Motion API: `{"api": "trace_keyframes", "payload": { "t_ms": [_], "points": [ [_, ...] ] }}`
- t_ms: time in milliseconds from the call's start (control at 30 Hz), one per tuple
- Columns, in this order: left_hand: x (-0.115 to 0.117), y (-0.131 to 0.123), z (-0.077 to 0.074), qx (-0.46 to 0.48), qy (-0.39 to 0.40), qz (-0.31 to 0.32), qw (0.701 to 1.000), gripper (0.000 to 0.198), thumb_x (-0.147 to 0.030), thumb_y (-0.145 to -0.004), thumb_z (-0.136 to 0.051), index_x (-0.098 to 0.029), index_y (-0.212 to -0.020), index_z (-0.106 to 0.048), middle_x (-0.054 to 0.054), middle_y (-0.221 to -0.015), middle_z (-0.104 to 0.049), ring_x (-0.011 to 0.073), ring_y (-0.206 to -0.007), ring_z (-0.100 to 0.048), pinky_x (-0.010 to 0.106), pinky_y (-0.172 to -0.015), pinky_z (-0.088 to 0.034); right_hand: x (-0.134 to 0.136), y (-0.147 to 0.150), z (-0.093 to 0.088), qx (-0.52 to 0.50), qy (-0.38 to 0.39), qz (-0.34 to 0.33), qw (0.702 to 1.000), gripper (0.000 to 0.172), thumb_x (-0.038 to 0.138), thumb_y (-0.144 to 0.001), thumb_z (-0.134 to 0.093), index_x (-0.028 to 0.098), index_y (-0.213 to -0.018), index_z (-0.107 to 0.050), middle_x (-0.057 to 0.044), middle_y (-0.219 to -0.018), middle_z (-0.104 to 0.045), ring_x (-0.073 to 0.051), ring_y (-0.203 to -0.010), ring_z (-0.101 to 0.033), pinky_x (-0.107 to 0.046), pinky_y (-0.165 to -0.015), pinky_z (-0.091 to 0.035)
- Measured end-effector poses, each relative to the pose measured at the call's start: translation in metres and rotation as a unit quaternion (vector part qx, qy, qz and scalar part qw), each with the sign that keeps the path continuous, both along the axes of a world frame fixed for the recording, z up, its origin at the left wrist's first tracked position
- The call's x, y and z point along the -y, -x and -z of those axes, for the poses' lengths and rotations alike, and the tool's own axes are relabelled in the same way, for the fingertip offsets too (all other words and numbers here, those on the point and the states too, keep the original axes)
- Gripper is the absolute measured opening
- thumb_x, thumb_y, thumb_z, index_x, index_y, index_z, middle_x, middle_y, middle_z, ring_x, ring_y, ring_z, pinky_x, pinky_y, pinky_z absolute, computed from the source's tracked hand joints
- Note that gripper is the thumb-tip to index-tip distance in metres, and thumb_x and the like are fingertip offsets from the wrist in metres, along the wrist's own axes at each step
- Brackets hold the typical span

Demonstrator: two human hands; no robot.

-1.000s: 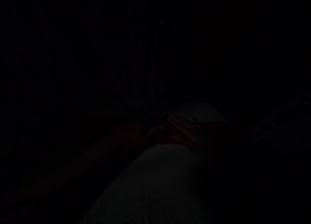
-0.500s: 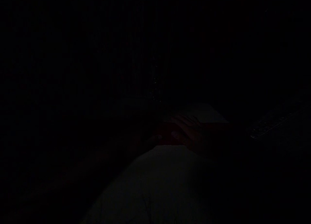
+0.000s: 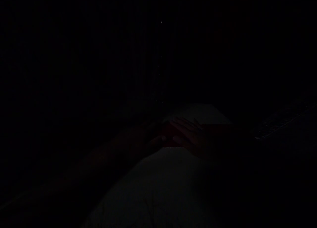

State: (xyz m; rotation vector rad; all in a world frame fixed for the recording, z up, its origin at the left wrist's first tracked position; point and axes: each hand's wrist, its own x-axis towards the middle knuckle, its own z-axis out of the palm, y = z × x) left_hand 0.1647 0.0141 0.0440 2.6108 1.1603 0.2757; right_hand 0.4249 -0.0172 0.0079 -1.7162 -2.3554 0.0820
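Note:
The picture is very dark. A dark red flat thing [image 3: 170, 132] lies across a pale surface [image 3: 170, 178]; whether it is cloth or some other material I cannot tell. On its left part rests my left hand [image 3: 147, 139], thumb stretched out to the right and the other fingers mostly lost in shadow. From the right, my right hand [image 3: 192, 135] lies flat on the same red thing, fingers extended and slightly apart. The two thumbs point towards each other with a small gap of red between them. Neither hand appears to grip anything.
Beyond the hands the pale surface continues to a far edge. At the right, a dark object with small glints [image 3: 274, 125] stands out faintly. A vertical row of tiny bright specks [image 3: 157, 83] shows past the hands. Everything else is black.
My hands have shifted slightly over the red thing, with the right thumb a little further left. The left forearm shows a bit more clearly. The red thing looks about the same.

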Motion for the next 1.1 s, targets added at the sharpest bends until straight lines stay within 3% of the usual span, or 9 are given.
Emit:
{"api": "trace_keyframes", "payload": {
  "t_ms": [100,267,400,467,633,833,1100],
  "points": [
    [-0.002,-0.001,0.001,-0.045,-0.023,0.009,0.999,0.077,-0.074,-0.1,-0.029,-0.03,-0.163,-0.03,0.004,-0.167,-0.032,0.0343,-0.149,-0.036,0.061,-0.124,-0.023,-0.001,-0.002,0.002,-0.007,-0.046,0.002,0.999,0.07,0.074,-0.102,-0.018,0.036,-0.159,-0.033,0.008,-0.166,-0.023,-0.018,-0.156,-0.021,-0.062,-0.126,-0.018],
    [-0.004,-0.003,0.004,-0.066,-0.031,-0.006,0.997,0.072,-0.075,-0.101,-0.022,-0.039,-0.163,-0.019,-0.006,-0.171,-0.015,0.0259,-0.159,-0.01,0.06,-0.127,-0.013,-0.002,-0.004,0.009,0.018,-0.005,-0.005,1.0,0.07,0.073,-0.103,-0.017,0.034,-0.159,-0.034,0.008,-0.165,-0.024,-0.019,-0.155,-0.022,-0.065,-0.126,-0.017],
    [-0.01,-0.001,0.015,-0.068,-0.036,-0.001,0.997,0.076,-0.077,-0.099,-0.022,-0.036,-0.164,-0.02,-0.004,-0.17,-0.017,0.0277,-0.159,-0.013,0.062,-0.127,-0.011,-0.003,-0.007,0.008,0.002,-0.062,-0.015,0.998,0.066,0.072,-0.103,-0.021,0.04,-0.161,-0.025,0.01,-0.167,-0.018,-0.019,-0.157,-0.018,-0.065,-0.125,-0.017],
    [-0.011,-0.001,0.018,-0.074,-0.027,0.001,0.997,0.076,-0.075,-0.1,-0.023,-0.034,-0.164,-0.021,-0.003,-0.17,-0.018,0.0283,-0.159,-0.015,0.061,-0.127,-0.011,-0.004,-0.009,0.008,0.011,-0.049,-0.014,0.999,0.067,0.072,-0.104,-0.021,0.038,-0.161,-0.026,0.009,-0.167,-0.018,-0.02,-0.157,-0.017,-0.066,-0.125,-0.016],
    [-0.007,-0.004,0.008,-0.088,-0.004,0.0,0.996,0.074,-0.071,-0.102,-0.027,-0.032,-0.164,-0.019,-0.001,-0.17,-0.015,0.0279,-0.159,-0.013,0.06,-0.128,-0.009,-0.004,-0.01,0.013,0.031,0.02,-0.006,0.999,0.068,0.072,-0.103,-0.024,0.036,-0.161,-0.03,0.007,-0.166,-0.021,-0.02,-0.157,-0.018,-0.065,-0.126,-0.014],
    [-0.006,-0.005,0.006,-0.089,-0.001,0.008,0.996,0.075,-0.07,-0.103,-0.027,-0.028,-0.164,-0.019,0.0,-0.171,-0.015,0.0295,-0.159,-0.012,0.061,-0.128,-0.009,-0.004,-0.009,0.009,0.01,-0.041,-0.015,0.999,0.067,0.07,-0.104,-0.021,0.036,-0.163,-0.024,0.006,-0.168,-0.017,-0.022,-0.157,-0.016,-0.066,-0.126,-0.015],
    [-0.008,-0.003,0.011,-0.062,-0.05,0.032,0.996,0.075,-0.077,-0.099,-0.019,-0.039,-0.164,-0.013,-0.004,-0.171,-0.011,0.0294,-0.159,-0.006,0.065,-0.126,-0.005,-0.004,-0.006,0.015,0.039,-0.015,-0.008,0.999,0.064,0.065,-0.105,-0.026,0.032,-0.16,-0.033,0.007,-0.166,-0.021,-0.02,-0.156,-0.02,-0.066,-0.126,-0.016]
  ]
}}
